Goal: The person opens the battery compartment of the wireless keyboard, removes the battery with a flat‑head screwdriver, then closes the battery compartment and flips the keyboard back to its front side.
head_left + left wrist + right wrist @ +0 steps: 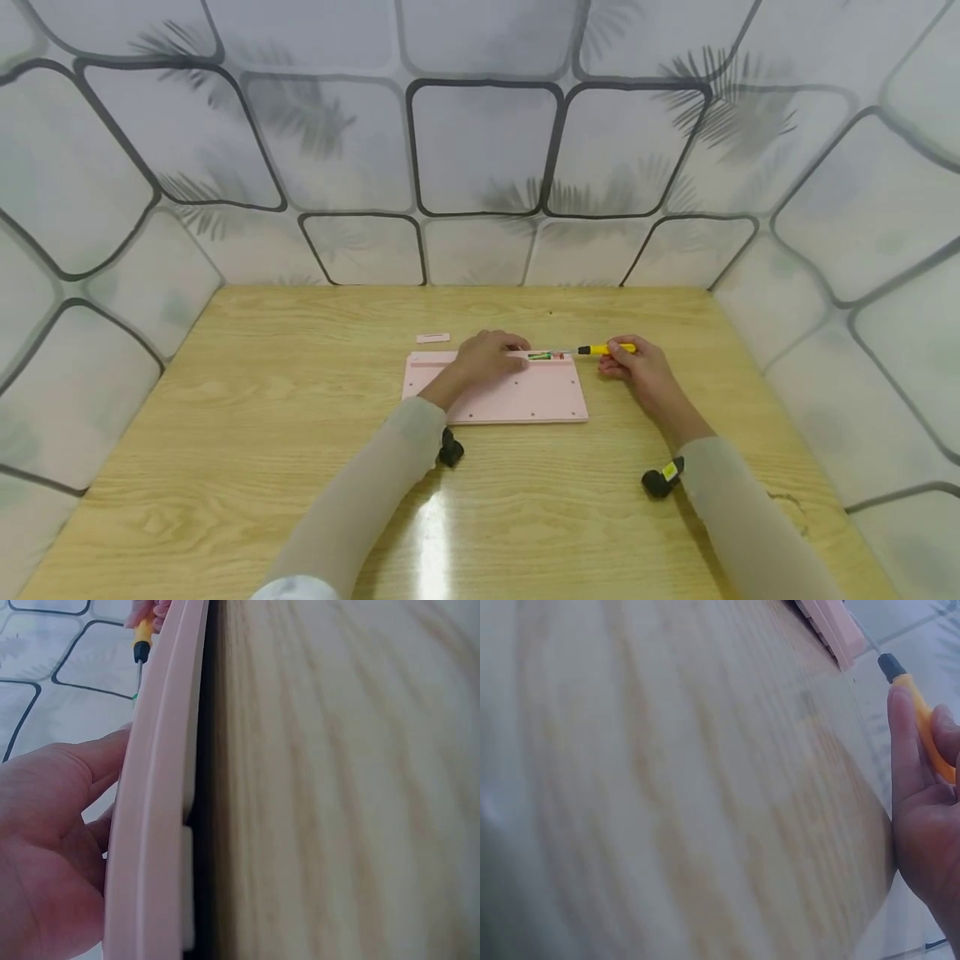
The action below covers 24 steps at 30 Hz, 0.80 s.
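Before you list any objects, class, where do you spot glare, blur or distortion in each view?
Head: a white glare streak on the wood-grain table; the patterned right wall looks stretched, perhaps by a wide lens. Left wrist: table grain blurred, a dark band, probably shadow, along the pink keyboard. Right wrist: grain also soft, the lower-left corner dim.

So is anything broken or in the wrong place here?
Nothing looks spilled or broken. One odd bit: a small pink piece lies loose on the table, beyond the pink device, where a green thing sits uncovered. The piece may be a cover that was taken off.
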Each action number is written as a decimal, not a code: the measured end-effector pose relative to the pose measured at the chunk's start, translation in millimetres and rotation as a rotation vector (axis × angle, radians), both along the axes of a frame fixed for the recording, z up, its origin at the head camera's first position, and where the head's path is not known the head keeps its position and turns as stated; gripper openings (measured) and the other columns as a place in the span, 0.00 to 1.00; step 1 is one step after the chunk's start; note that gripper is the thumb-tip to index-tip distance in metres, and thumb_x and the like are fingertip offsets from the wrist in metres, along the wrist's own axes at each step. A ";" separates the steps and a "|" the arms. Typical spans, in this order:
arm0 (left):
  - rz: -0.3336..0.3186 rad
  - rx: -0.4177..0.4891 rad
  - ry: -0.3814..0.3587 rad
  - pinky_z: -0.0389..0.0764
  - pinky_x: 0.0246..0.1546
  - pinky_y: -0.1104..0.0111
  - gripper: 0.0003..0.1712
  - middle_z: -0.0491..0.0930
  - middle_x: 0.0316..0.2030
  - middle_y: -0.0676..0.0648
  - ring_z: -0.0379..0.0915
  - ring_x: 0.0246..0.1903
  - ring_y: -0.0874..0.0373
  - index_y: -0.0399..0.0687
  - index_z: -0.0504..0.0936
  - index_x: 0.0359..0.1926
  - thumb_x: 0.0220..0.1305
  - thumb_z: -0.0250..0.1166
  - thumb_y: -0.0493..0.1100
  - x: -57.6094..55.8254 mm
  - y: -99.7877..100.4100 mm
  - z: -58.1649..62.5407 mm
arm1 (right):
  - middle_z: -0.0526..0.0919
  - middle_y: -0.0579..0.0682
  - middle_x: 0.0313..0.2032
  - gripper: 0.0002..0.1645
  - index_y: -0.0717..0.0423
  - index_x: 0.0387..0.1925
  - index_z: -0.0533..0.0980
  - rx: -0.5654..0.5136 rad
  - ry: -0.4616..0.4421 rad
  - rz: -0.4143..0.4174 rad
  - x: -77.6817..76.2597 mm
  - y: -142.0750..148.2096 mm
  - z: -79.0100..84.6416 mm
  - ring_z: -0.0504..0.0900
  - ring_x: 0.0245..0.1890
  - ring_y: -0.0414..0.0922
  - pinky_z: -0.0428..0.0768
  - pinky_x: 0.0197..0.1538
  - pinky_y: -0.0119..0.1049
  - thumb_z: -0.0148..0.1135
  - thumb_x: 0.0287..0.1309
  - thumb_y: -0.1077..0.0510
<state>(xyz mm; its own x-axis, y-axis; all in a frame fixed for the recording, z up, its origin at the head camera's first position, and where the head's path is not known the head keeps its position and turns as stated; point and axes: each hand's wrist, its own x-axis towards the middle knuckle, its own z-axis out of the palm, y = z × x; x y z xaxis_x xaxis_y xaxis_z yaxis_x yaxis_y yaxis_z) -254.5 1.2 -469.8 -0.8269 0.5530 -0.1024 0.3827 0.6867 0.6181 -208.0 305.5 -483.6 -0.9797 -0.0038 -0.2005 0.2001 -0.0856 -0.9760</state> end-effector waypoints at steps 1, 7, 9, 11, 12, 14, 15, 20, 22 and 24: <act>0.001 0.001 0.001 0.71 0.59 0.54 0.19 0.83 0.57 0.54 0.75 0.59 0.54 0.66 0.82 0.60 0.70 0.63 0.55 0.3 -0.2 -0.1 | 0.86 0.50 0.29 0.15 0.67 0.52 0.68 0.002 0.003 0.002 0.1 -0.4 -0.1 0.87 0.30 0.41 0.86 0.41 0.32 0.54 0.74 0.58; 0.005 0.001 0.016 0.72 0.58 0.54 0.18 0.83 0.56 0.54 0.76 0.58 0.54 0.65 0.82 0.60 0.70 0.63 0.55 -0.1 -0.3 -1.4 | 0.86 0.47 0.29 0.17 0.67 0.53 0.68 0.044 0.018 0.009 2.1 -1.7 0.5 0.86 0.30 0.39 0.86 0.41 0.31 0.54 0.74 0.57; 0.003 -0.001 0.017 0.72 0.58 0.54 0.19 0.83 0.56 0.54 0.76 0.58 0.54 0.66 0.82 0.60 0.70 0.63 0.54 0.0 -0.1 -1.4 | 0.86 0.47 0.29 0.16 0.66 0.52 0.68 0.061 0.022 0.015 3.4 -1.4 1.0 0.86 0.30 0.39 0.86 0.41 0.31 0.54 0.74 0.57; -0.002 -0.003 0.017 0.72 0.58 0.54 0.19 0.83 0.57 0.54 0.76 0.59 0.54 0.66 0.82 0.60 0.70 0.63 0.55 0.4 0.0 -1.0 | 0.86 0.47 0.29 0.15 0.65 0.51 0.69 0.067 0.022 0.021 4.9 -1.0 1.9 0.86 0.30 0.39 0.86 0.40 0.31 0.54 0.74 0.57; -0.004 -0.003 0.016 0.72 0.58 0.54 0.18 0.83 0.57 0.54 0.76 0.59 0.54 0.66 0.82 0.60 0.70 0.64 0.55 0.8 0.2 -0.5 | 0.86 0.47 0.29 0.15 0.65 0.51 0.69 0.075 0.022 0.026 5.8 -0.6 2.4 0.86 0.30 0.39 0.86 0.40 0.31 0.55 0.74 0.56; -0.004 0.000 0.015 0.72 0.58 0.54 0.18 0.83 0.56 0.54 0.76 0.59 0.53 0.65 0.82 0.59 0.70 0.64 0.55 1.5 0.2 0.7 | 0.86 0.47 0.30 0.16 0.65 0.52 0.69 0.102 0.022 0.039 7.2 0.4 3.5 0.86 0.31 0.39 0.85 0.40 0.31 0.55 0.74 0.56; -0.004 -0.002 0.017 0.72 0.58 0.54 0.18 0.83 0.56 0.54 0.76 0.59 0.53 0.65 0.82 0.59 0.70 0.63 0.55 1.8 0.2 1.1 | 0.86 0.47 0.30 0.18 0.66 0.53 0.69 0.118 0.023 0.042 7.7 0.7 4.1 0.86 0.31 0.39 0.85 0.40 0.31 0.56 0.74 0.56; -0.002 -0.001 0.022 0.72 0.58 0.54 0.18 0.83 0.56 0.54 0.75 0.59 0.53 0.65 0.82 0.59 0.70 0.64 0.54 2.5 0.3 2.7 | 0.83 0.49 0.34 0.25 0.70 0.58 0.68 0.255 0.028 0.064 8.8 4.6 5.0 0.86 0.31 0.38 0.86 0.41 0.32 0.58 0.72 0.53; -0.001 -0.001 0.024 0.72 0.59 0.53 0.18 0.83 0.56 0.54 0.75 0.59 0.53 0.65 0.82 0.59 0.70 0.64 0.54 2.7 0.2 2.9 | 0.82 0.51 0.36 0.28 0.72 0.60 0.68 0.313 0.031 0.082 9.1 6.7 4.9 0.86 0.31 0.38 0.86 0.40 0.33 0.59 0.72 0.52; -0.001 -0.001 0.026 0.72 0.59 0.53 0.18 0.83 0.56 0.54 0.75 0.59 0.53 0.65 0.82 0.59 0.70 0.64 0.54 2.9 -0.3 2.8 | 0.82 0.55 0.37 0.29 0.72 0.61 0.69 0.366 0.035 0.105 9.6 8.5 5.0 0.85 0.31 0.38 0.86 0.39 0.33 0.59 0.72 0.52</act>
<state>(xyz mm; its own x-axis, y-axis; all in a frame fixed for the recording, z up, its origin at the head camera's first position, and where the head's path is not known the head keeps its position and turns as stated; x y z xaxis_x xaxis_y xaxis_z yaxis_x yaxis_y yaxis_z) -251.6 0.9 -467.0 -0.8285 0.5540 -0.0815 0.3996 0.6869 0.6071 -198.4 313.9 -478.6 -0.9841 -0.0390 -0.1732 0.1548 0.2895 -0.9446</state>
